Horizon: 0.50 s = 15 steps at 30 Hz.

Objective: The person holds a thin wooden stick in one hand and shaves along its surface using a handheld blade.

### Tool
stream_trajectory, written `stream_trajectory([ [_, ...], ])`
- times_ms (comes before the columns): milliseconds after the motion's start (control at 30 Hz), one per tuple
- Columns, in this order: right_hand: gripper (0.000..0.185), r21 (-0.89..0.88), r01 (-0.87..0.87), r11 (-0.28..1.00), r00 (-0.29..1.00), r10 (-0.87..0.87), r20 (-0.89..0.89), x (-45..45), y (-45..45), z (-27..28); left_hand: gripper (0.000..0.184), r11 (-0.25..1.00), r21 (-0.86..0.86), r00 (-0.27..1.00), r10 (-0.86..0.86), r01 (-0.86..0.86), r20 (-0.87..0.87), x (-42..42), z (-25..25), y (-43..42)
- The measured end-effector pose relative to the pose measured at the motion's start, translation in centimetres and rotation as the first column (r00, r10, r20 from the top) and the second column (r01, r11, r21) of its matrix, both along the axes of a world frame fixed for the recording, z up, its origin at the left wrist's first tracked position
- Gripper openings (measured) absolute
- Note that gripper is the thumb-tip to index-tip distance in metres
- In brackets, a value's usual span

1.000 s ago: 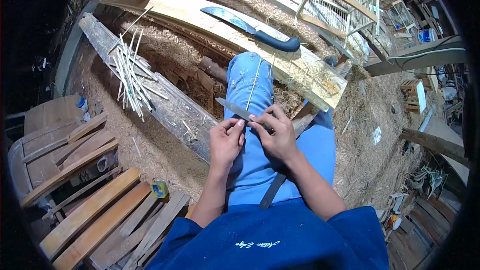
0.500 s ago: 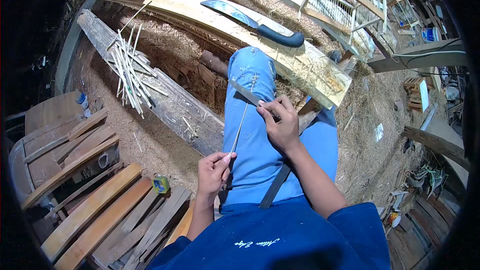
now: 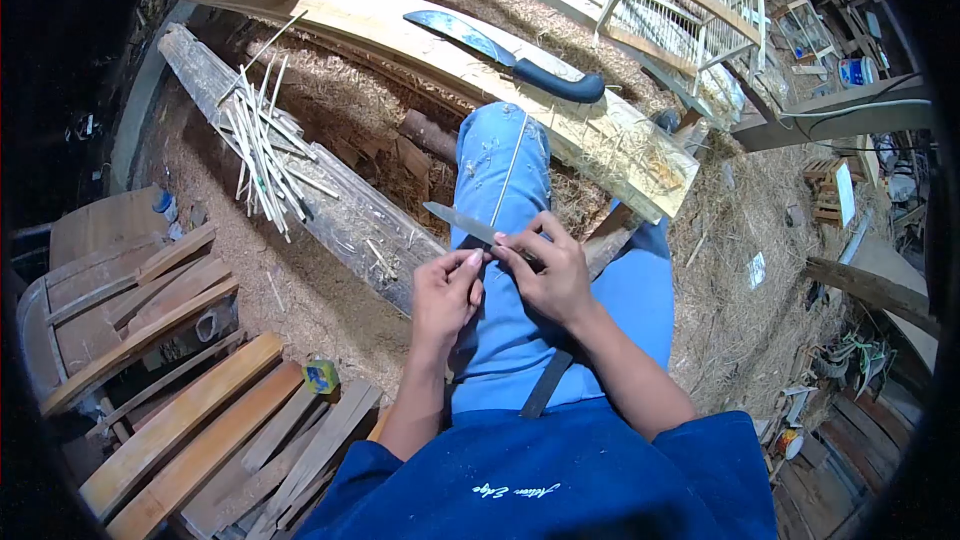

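My right hand (image 3: pixel 548 275) is closed on a small knife, its blade (image 3: pixel 455 222) pointing left above my thigh. In my left hand (image 3: pixel 446 302), thumb and fingers pinch the near end of a thin wooden stick (image 3: pixel 510 170), which runs up over my knee. The two hands almost meet, and the blade crosses the stick close to my left fingertips. A large knife with a dark handle (image 3: pixel 558 81) lies on the pale timber beam beyond my knee. To the left, a pile of thin sticks (image 3: pixel 262 155) rests on a weathered plank (image 3: pixel 365 220).
At the upper right stands a cage of thin bars (image 3: pixel 690 5). Curved wooden pieces (image 3: pixel 190 420) are stacked at the lower left, with a yellow tape measure (image 3: pixel 320 376) on them. Shavings (image 3: pixel 740 240) cover the ground.
My left hand has moved up and forward with the stick, which reaches further over my knee. My right hand and the knife have come down and left, near my left fingers.
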State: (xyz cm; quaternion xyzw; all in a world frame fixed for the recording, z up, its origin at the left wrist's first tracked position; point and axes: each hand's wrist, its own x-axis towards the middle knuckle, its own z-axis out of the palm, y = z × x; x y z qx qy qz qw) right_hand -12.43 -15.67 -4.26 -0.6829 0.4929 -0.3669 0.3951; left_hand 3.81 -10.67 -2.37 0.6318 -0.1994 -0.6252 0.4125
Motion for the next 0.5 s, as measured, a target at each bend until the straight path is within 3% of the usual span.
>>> stream_trajectory([
  [500,0.012,0.007,0.045,0.999,0.999,-0.045,0.017,-0.2,-0.2,-1.1,0.025,0.998,-0.006,0.994,-0.062,0.062,0.091,-0.3,0.1,-1.2],
])
